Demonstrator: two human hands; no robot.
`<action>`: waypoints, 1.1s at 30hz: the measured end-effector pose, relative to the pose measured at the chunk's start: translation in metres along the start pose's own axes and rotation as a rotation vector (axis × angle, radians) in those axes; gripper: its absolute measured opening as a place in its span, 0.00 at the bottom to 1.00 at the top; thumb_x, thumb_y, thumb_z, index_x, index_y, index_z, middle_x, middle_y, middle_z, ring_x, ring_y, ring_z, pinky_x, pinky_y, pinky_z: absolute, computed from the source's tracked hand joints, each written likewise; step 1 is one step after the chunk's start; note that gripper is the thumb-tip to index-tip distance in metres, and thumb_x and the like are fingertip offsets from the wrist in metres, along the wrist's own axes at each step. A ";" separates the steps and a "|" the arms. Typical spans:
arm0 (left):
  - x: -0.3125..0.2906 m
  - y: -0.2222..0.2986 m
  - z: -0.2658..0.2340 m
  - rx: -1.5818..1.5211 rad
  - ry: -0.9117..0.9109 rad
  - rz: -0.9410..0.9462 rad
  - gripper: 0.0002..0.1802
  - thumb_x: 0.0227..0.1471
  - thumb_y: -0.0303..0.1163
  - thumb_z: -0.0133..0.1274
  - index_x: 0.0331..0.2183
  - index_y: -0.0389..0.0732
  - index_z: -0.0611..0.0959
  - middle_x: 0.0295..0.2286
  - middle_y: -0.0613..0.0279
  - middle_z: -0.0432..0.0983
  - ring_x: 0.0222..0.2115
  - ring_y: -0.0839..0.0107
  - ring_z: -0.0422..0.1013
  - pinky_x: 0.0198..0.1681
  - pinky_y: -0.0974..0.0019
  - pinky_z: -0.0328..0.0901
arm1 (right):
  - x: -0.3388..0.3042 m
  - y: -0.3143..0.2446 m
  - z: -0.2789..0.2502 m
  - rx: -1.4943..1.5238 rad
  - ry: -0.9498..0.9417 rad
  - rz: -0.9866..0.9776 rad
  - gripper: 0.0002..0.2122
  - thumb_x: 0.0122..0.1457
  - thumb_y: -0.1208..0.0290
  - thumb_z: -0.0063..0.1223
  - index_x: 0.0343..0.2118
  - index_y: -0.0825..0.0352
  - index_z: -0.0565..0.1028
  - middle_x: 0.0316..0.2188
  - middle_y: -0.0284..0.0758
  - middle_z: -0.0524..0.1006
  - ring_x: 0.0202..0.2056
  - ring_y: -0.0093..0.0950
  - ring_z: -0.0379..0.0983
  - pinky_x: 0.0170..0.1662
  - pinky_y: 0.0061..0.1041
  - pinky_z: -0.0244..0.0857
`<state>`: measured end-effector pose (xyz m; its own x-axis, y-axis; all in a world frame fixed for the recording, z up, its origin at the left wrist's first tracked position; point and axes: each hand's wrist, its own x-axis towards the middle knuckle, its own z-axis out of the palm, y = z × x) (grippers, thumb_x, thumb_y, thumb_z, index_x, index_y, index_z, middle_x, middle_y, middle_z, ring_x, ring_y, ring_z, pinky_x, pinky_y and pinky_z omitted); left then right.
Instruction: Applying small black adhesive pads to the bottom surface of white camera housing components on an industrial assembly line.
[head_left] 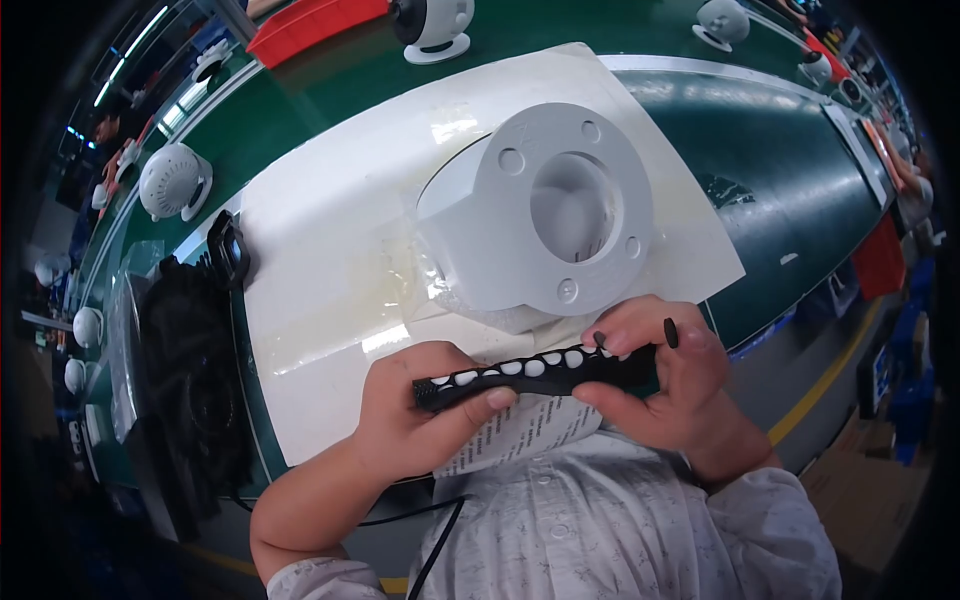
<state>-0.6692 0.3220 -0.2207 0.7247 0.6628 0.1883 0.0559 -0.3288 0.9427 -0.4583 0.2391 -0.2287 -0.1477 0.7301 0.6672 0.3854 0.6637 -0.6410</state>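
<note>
A bent black sheet of round stick-on pads [525, 375], white spots along its upper edge, is stretched between my hands. My left hand [415, 400] is closed on its left end, thumb on the near side. My right hand [665, 390] pinches the other end. A loose dark round pad [671, 333] stands on a finger of that hand, and a second small dark pad [600, 339] shows by its fingertips. Just beyond lies a white housing [470, 230] with its round base facing up. The base has a wide central opening and several small round recesses.
The housing rests on a large white board [320, 250] on a green workbench [740, 130]. White fan-like units [175, 182] and a red tray [310, 30] stand farther back. At left are a black bundle [200, 350] and a black ring-shaped part [228, 250]. A printed sheet [530, 435] hangs below my hands.
</note>
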 end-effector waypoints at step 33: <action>0.008 -0.017 -0.008 0.187 0.094 0.446 0.11 0.33 0.21 0.59 0.25 0.36 0.78 0.52 0.39 0.50 0.36 0.59 0.71 0.24 0.74 0.66 | 0.101 0.033 -0.044 0.156 0.041 0.045 0.36 0.45 0.88 0.46 0.56 0.60 0.43 0.40 0.36 0.60 0.32 0.21 0.65 0.37 0.17 0.61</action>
<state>-0.6693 0.3382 -0.2333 0.6417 0.4849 0.5942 -0.1173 -0.7036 0.7008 -0.4207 0.3280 -0.1655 -0.0951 0.7545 0.6493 0.2445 0.6500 -0.7195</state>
